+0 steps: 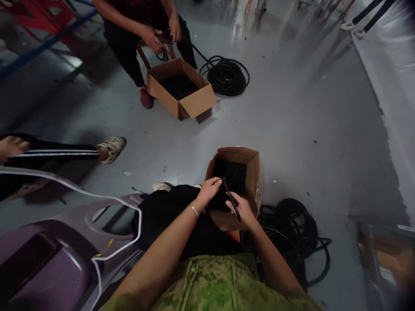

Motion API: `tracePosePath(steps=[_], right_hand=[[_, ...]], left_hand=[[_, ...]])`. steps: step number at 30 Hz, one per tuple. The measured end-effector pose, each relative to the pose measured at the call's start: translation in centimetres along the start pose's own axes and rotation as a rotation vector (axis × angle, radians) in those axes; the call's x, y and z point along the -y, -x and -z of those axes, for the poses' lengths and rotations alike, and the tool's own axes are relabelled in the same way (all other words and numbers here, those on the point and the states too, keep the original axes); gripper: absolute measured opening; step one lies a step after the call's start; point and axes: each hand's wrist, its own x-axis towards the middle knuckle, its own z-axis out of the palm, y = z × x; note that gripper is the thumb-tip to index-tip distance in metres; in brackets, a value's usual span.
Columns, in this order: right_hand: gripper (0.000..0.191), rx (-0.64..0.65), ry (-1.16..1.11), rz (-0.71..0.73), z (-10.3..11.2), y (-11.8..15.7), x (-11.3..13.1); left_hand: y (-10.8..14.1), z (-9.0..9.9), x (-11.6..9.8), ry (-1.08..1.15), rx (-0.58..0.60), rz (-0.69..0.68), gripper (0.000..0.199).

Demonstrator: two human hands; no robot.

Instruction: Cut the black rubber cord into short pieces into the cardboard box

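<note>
A slim black rod-like piece (pixel 231 200) slants over a cardboard box (pixel 255 172), and I cannot make out its exact kind. My right hand (pixel 242 206) has its fingers and thumb closed around the lower part of it. At its upper end, my left hand (pixel 210 190) is pinched, with thumb and forefinger touching or very near the tip; anything else between them is too small to name. Below both hands, many small black pieces (pixel 235 172) fill the bottom of the open box, which stands by my knees.
Coiled black hose (pixel 296 222) lies right of my box. Ahead, a seated co-worker (pixel 152 41) handles something black over another cardboard box (pixel 164 95), beside a second coil (pixel 228 77). A purple plastic stool (pixel 48 259) and a white cable (pixel 141 216) are at left, near another person's leg (pixel 65 149).
</note>
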Motion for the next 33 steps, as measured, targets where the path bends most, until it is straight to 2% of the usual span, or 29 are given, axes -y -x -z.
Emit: tracePosePath(steps=[4,11,24,33], right_hand=[[0.048,-0.025,0.07,0.035,0.1,0.1,-0.3],[0.046,-0.018,0.061,0.042,0.0,0.4,-0.4],[0.047,0.024,-0.067,-0.007,-0.4,0.9,-0.7],[0.047,0.045,-0.14,0.009,-0.6,1.0,-1.1]], left_hand=[[0.2,0.1,-0.1,0.012,0.039,0.02,0.024],[0.4,0.1,-0.3,0.045,0.079,0.06,0.027],[0.7,0.1,-0.3,0.063,0.086,0.081,0.028],[0.8,0.4,-0.4,0.064,0.109,0.11,0.027]])
